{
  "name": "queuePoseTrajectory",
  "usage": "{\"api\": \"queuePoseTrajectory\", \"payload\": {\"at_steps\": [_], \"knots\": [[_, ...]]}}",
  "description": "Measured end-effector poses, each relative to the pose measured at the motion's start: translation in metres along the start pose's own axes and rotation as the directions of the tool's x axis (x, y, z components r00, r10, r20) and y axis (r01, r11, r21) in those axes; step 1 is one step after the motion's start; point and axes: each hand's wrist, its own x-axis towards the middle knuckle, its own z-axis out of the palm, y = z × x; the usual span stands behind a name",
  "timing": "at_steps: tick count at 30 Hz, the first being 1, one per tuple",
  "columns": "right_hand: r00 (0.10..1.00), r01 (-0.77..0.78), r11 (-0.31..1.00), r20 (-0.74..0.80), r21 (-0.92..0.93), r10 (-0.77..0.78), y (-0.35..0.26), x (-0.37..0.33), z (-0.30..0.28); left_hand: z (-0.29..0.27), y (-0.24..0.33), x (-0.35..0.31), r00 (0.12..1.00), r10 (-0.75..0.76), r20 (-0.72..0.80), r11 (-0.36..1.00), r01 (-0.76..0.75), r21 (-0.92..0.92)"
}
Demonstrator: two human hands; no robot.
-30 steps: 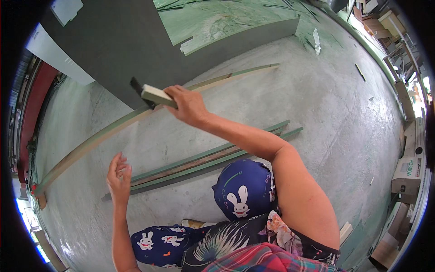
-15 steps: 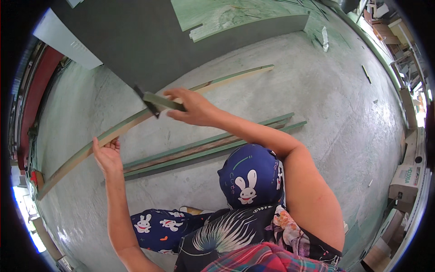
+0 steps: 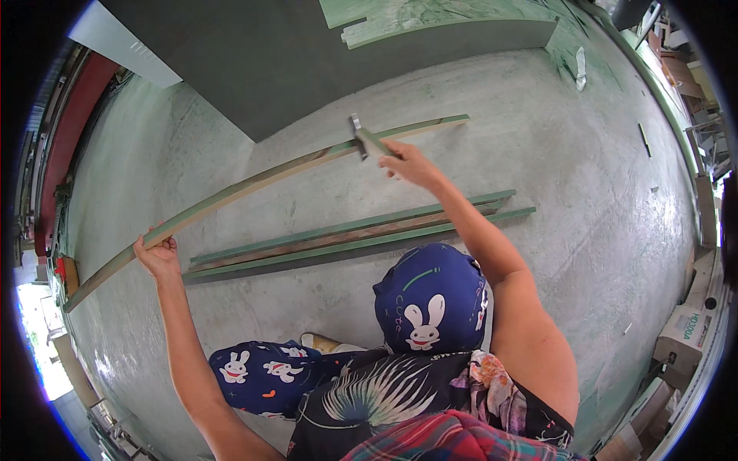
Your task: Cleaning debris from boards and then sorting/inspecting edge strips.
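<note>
A long wooden strip (image 3: 231, 190), green along its top and bare wood on its side, runs from the lower left to the far middle. My left hand (image 3: 159, 255) grips it close to its left end, fingers wrapped round it. In my right hand (image 3: 409, 164) is a T-shaped hand tool (image 3: 374, 144) with a green handle and a metal crosspiece. Its head meets or hovers just over the far part of the strip; contact cannot be told. Blur hides the tool's exact kind.
Several green-edged strips (image 3: 354, 238) lie together on the grey floor (image 3: 596, 230) between my arms. Beyond the held strip stands a large dark grey panel (image 3: 254, 61). A cardboard box (image 3: 684, 336) is at the right edge, and a red piece (image 3: 73, 146) at the left.
My right hand and the tool have moved right and away along the strip. My left hand has shifted left, still gripping the strip. The whole view has shifted slightly.
</note>
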Motion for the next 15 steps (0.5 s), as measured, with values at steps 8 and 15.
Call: {"api": "queuePoseTrajectory", "payload": {"at_steps": [8, 15], "knots": [[0.891, -0.283, 0.94, -0.31, 0.19, 0.331, 0.084, 0.017, -0.132, -0.002, 0.005, -0.006, 0.994, -0.025, -0.104, 0.999, 0.027, 0.02], [0.529, -0.53, 0.833, -0.83, -0.16, 0.178, 0.131, 0.016, -0.221, -0.006, -0.003, 0.017, 0.997, -0.053, -0.054, 0.998, 0.055, 0.023]]}}
